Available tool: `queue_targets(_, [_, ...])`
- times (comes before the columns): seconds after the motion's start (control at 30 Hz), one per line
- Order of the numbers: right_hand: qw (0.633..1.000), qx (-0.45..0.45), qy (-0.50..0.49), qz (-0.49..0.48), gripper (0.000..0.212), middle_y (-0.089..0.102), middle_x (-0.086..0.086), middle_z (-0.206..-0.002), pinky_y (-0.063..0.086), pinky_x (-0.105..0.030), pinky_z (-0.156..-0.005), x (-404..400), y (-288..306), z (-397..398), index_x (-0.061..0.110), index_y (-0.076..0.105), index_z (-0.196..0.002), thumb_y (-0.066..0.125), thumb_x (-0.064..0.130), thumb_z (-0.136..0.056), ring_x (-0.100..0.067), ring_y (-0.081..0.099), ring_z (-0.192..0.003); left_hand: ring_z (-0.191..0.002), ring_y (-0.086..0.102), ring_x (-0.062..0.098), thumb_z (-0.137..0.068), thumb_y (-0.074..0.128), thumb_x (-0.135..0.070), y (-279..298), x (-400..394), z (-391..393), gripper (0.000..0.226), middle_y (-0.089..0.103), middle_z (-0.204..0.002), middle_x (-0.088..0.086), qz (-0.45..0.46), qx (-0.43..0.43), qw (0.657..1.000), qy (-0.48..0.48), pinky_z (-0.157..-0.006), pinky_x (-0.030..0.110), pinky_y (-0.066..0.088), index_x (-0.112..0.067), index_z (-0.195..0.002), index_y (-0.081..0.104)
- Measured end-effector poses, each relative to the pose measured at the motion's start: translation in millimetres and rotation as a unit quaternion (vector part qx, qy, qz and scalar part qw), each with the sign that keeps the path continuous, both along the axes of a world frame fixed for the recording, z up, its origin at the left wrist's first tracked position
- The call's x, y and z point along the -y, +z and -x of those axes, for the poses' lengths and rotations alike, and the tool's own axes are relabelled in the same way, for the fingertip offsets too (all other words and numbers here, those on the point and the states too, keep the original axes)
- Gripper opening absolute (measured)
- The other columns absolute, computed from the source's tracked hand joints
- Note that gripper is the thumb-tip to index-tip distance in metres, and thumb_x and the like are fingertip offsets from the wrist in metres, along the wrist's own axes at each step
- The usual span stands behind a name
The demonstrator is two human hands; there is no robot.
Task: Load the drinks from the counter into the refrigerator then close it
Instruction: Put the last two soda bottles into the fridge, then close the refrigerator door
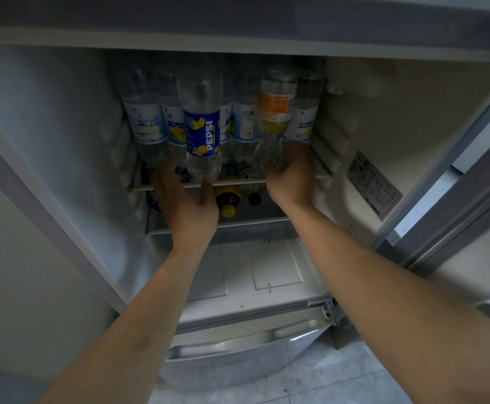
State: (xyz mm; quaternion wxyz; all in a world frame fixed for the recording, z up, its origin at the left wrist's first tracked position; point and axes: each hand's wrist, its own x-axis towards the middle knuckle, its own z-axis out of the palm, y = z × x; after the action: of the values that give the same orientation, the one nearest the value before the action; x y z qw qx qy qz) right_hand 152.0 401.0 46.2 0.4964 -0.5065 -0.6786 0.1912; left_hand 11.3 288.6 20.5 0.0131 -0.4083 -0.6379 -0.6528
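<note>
The refrigerator (71, 158) stands open, filling most of the frame, its door (456, 176) swung out at the right edge. On the upper shelf (238, 182) in the centre, a row of clear plastic bottles lies packed together. The Pepsi bottle (202, 126), blue label with yellow lemons, sits foremost at centre left; an orange-labelled bottle (275, 112) lies to its right. The left hand (185, 199) cups the Pepsi bottle's near end, thumb against its base. The right hand (291, 176) curls round the near end of the orange-labelled bottle. Below the shelf, a yellow-capped bottle (228, 204) shows between the hands.
</note>
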Motion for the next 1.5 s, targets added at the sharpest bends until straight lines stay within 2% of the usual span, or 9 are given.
queue_targets(0.2, [0.998,-0.05,0.04,0.028,0.026,0.063,0.005,-0.107,0.044,-0.013,-0.073,50,-43,-34,0.022,0.061,-0.11,0.069,0.03,-0.086,-0.006,0.057,-0.093,-0.109,0.047,0.013,-0.088,0.067,-0.013,-21,17,-39,0.048,0.044,-0.125,0.01,-0.007,-0.017,1.0,0.0,-0.093,0.005,0.036,-0.001,-0.13,0.048])
queue_targets(0.33, [0.991,-0.062,0.064,0.095,0.019,0.064,0.006,-0.098,0.05,-0.02,-0.073,80,-72,-69,0.021,0.063,-0.106,0.07,0.028,-0.089,-0.009,0.061,-0.089,-0.089,0.048,-0.005,-0.091,0.066,-0.012,-36,33,-73,0.045,0.046,-0.118,0.003,0.024,0.003,0.999,-0.033,-0.08,0.008,0.041,-0.005,-0.131,0.047])
queue_targets(0.43, [0.985,-0.051,0.079,0.144,0.013,0.063,0.011,-0.094,0.046,-0.011,-0.072,103,-96,-100,0.025,0.062,-0.101,0.069,0.029,-0.09,0.002,0.058,-0.085,-0.092,0.055,-0.001,-0.092,0.065,-0.019,-50,50,-103,0.046,0.052,-0.119,-0.003,0.061,0.029,0.996,-0.059,-0.076,0.009,0.044,-0.02,-0.134,0.045])
queue_targets(0.67, [0.967,-0.072,0.103,0.221,0.005,0.068,0.002,-0.088,0.052,-0.025,-0.075,169,-153,-196,0.018,0.065,-0.092,0.069,0.021,-0.089,-0.01,0.063,-0.08,-0.09,0.059,0.006,-0.092,0.065,-0.021,-107,105,-195,0.041,0.054,-0.108,-0.013,0.162,0.088,0.983,-0.021,-0.07,0.019,0.048,-0.042,-0.118,0.041])
queue_targets(0.83, [0.957,-0.065,0.104,0.264,0.006,0.065,0.004,-0.077,0.052,-0.029,-0.072,215,-185,-283,0.021,0.064,-0.086,0.069,0.019,-0.089,-0.013,0.061,-0.071,-0.088,0.06,0.005,-0.092,0.064,-0.015,-149,149,-272,0.033,0.06,-0.1,-0.006,0.198,0.143,0.97,-0.004,-0.075,0.02,0.05,-0.033,-0.116,0.049])
queue_targets(0.93, [0.949,-0.061,0.09,0.295,0.005,0.068,0.003,-0.078,0.051,-0.025,-0.07,241,-203,-336,0.018,0.067,-0.09,0.07,0.02,-0.088,-0.01,0.061,-0.071,-0.086,0.06,0.008,-0.092,0.065,-0.015,-171,181,-315,0.027,0.061,-0.095,-0.006,0.245,0.185,0.952,0.005,-0.079,0.027,0.051,-0.027,-0.114,0.053])
queue_targets(1.13, [0.944,-0.053,0.028,0.326,0.021,0.067,0.012,-0.08,0.046,-0.012,-0.067,271,-216,-416,0.035,0.06,-0.081,0.071,0.017,-0.088,0.0,0.061,-0.073,-0.088,0.061,0.002,-0.092,0.066,-0.025,-186,233,-373,0.024,0.063,-0.102,-0.005,0.334,0.203,0.921,-0.012,-0.08,0.029,0.049,-0.031,-0.113,0.055])
queue_targets(1.4, [0.934,-0.084,-0.088,0.335,0.004,0.069,0.009,-0.081,0.049,-0.023,-0.073,281,-201,-493,0.022,0.066,-0.09,0.07,0.022,-0.09,0.0,0.062,-0.074,-0.088,0.062,0.004,-0.092,0.066,-0.026,-181,253,-405,0.023,0.062,-0.099,-0.009,0.345,0.196,0.915,-0.067,-0.073,0.022,0.046,-0.033,-0.111,0.055])
queue_targets(1.5, [0.921,-0.118,-0.141,0.345,0.004,0.069,0.005,-0.084,0.057,-0.038,-0.082,273,-191,-527,0.021,0.067,-0.091,0.067,0.024,-0.091,-0.011,0.065,-0.079,-0.087,0.061,0.002,-0.093,0.065,-0.028,-179,254,-413,0.023,0.061,-0.099,-0.013,0.355,0.183,0.913,-0.089,-0.07,0.019,0.044,-0.033,-0.113,0.054])
